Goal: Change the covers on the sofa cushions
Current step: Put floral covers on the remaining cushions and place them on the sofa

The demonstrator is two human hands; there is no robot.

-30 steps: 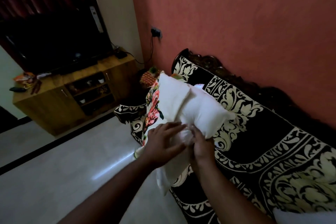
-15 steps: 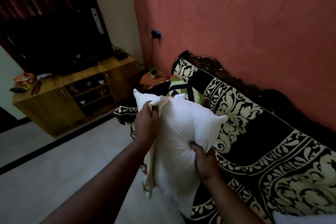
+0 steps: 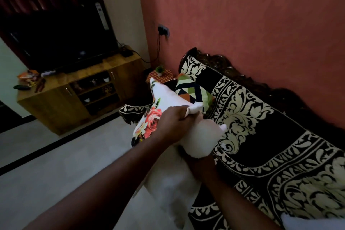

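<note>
A salmon-red wall fills the upper right, meeting a pale floor that spreads across the lower left. Along the wall stands the sofa, draped in black fabric with a large cream leaf pattern and topped by a dark carved wooden back. Across the room a dark television sits on a wooden TV cabinet, whose surface carries a few small items at its left end. In front of the sofa's near edge, a white cushion insert hangs above the floor, its upper part bunched between the two hands. A floral cover, white with a pink rose, lies against the insert's upper left side. The left hand is curled tightly round a fold of the white fabric at the top. The right hand is under the insert's bulge and mostly hidden, so its grip cannot be told. Behind them, a geometric-patterned cushion leans in the sofa's far corner. A small potted plant stands beyond it.
</note>
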